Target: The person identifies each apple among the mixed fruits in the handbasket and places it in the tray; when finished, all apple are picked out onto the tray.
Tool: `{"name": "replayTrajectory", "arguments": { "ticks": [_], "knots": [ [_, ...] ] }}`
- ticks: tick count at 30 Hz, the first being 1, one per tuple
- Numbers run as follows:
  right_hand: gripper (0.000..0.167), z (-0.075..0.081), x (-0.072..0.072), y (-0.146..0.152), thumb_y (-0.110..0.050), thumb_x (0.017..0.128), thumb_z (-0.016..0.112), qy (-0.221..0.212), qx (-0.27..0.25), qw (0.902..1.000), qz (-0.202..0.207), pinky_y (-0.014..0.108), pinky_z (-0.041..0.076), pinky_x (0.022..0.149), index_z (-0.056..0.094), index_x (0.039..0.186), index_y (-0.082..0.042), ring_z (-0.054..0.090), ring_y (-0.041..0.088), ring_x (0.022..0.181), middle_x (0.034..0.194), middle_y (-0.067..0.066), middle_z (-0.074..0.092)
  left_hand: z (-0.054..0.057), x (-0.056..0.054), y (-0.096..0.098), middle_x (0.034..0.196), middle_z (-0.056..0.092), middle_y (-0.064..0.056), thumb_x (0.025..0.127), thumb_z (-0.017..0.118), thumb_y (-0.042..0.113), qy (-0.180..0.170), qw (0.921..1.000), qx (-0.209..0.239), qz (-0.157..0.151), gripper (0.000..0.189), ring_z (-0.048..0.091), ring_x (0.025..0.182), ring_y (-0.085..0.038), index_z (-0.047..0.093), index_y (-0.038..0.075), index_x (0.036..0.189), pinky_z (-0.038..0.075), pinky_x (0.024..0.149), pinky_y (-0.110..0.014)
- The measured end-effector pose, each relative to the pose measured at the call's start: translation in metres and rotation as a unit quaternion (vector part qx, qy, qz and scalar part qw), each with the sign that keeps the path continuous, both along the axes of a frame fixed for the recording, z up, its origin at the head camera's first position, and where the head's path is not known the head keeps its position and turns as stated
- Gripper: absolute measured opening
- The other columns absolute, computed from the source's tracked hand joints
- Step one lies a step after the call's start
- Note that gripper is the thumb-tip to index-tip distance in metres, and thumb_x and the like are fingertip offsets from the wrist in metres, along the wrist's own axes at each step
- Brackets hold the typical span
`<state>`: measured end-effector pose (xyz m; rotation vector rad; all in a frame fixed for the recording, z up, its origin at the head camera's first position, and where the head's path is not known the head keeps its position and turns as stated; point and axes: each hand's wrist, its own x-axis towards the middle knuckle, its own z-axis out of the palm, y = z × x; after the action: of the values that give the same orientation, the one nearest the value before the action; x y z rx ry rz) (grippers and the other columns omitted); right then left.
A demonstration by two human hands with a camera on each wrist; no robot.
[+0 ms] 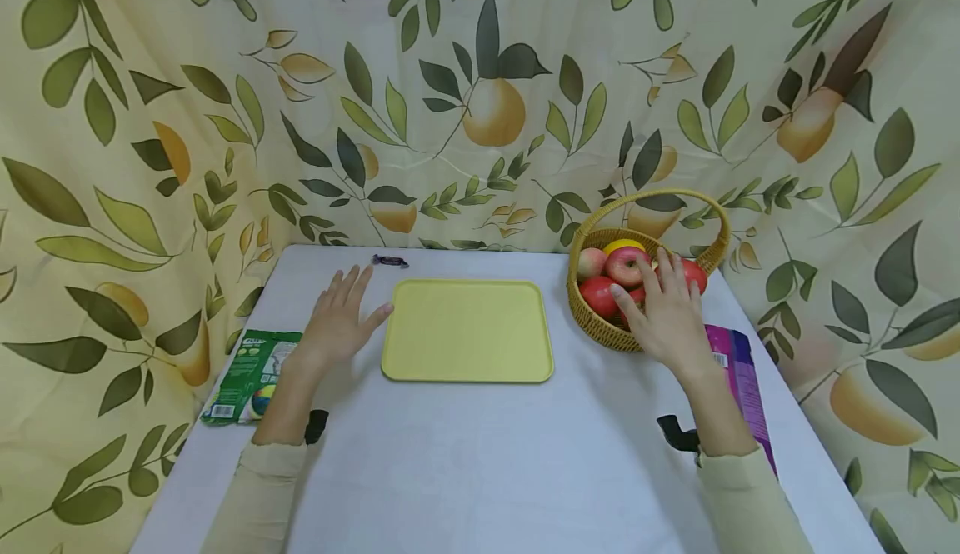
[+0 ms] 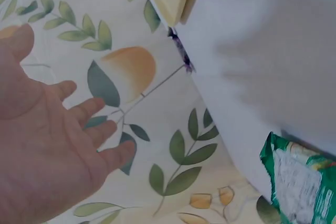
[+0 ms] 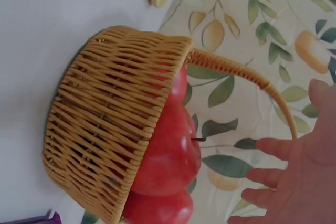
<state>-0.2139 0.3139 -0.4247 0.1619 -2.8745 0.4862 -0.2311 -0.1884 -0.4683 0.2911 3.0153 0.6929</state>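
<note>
My left hand [image 1: 336,321] hovers over the table's left side with its fingers spread, holding nothing. It is between a green packet [image 1: 258,371] and a yellow tray [image 1: 467,331]. Past its fingertips lies a small dark-wrapped candy [image 1: 391,261]. My right hand [image 1: 670,312], fingers also spread, is raised before a wicker basket [image 1: 611,336] and overlaps it in the head view. Red apples [image 1: 627,267] and a yellow fruit [image 1: 624,245] fill the basket. In the right wrist view the fingers are apart from the apples [image 3: 167,150], near the arched handle [image 3: 231,66].
A purple packet [image 1: 738,379] lies on the right side of the white table [image 1: 480,462], partly hidden by the right forearm. A curtain printed with leaves and fruit [image 1: 495,112] hangs behind the table and along both sides. Black straps [image 1: 677,435] show at both wrists.
</note>
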Motion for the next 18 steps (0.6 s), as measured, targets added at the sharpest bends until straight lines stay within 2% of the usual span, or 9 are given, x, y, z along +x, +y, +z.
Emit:
{"name": "replayTrajectory", "arguments": {
  "ticks": [5,11,15,18],
  "knots": [
    [0.083,-0.002,-0.006,0.009,-0.059,0.107,0.041,0.021,-0.016,0.9997,0.0,0.079,0.006,0.119,0.03,0.159,0.004,0.001,0.053,0.156,0.166,0.035,0.015,-0.001,-0.009,-0.002,0.175,0.002,-0.018,0.106,0.036,0.066,-0.031,0.9973,0.067,-0.002,0.087,-0.006,0.159,-0.043,0.003,0.018,0.169,0.004,0.125,-0.07],
    [0.074,0.004,-0.011,0.016,-0.045,0.107,0.053,0.05,-0.047,0.9977,0.008,0.074,0.014,0.121,0.035,0.156,0.008,0.013,0.055,0.154,0.165,0.034,0.023,-0.003,-0.015,-0.005,0.175,0.002,-0.016,0.106,0.034,0.065,-0.049,0.9886,0.142,-0.008,0.086,-0.004,0.159,-0.042,0.0,0.017,0.169,0.006,0.125,-0.069],
    [0.071,0.005,-0.016,0.02,-0.039,0.105,0.059,0.058,-0.082,0.9948,-0.019,0.073,0.02,0.12,0.039,0.154,0.007,0.022,0.055,0.151,0.164,0.032,0.026,-0.006,-0.02,-0.007,0.174,0.004,-0.019,0.107,0.033,0.064,-0.058,0.9817,0.181,-0.01,0.086,0.002,0.159,-0.043,-0.001,0.015,0.169,0.008,0.125,-0.068],
    [0.068,0.004,-0.019,0.024,-0.036,0.101,0.064,0.08,-0.106,0.9899,-0.049,0.073,0.027,0.118,0.046,0.149,0.009,0.034,0.056,0.145,0.158,0.034,0.037,-0.011,-0.027,-0.008,0.173,0.004,-0.021,0.106,0.035,0.065,-0.078,0.9739,0.213,-0.011,0.089,0.002,0.159,-0.043,-0.002,0.014,0.168,0.008,0.125,-0.068]
  ]
}}
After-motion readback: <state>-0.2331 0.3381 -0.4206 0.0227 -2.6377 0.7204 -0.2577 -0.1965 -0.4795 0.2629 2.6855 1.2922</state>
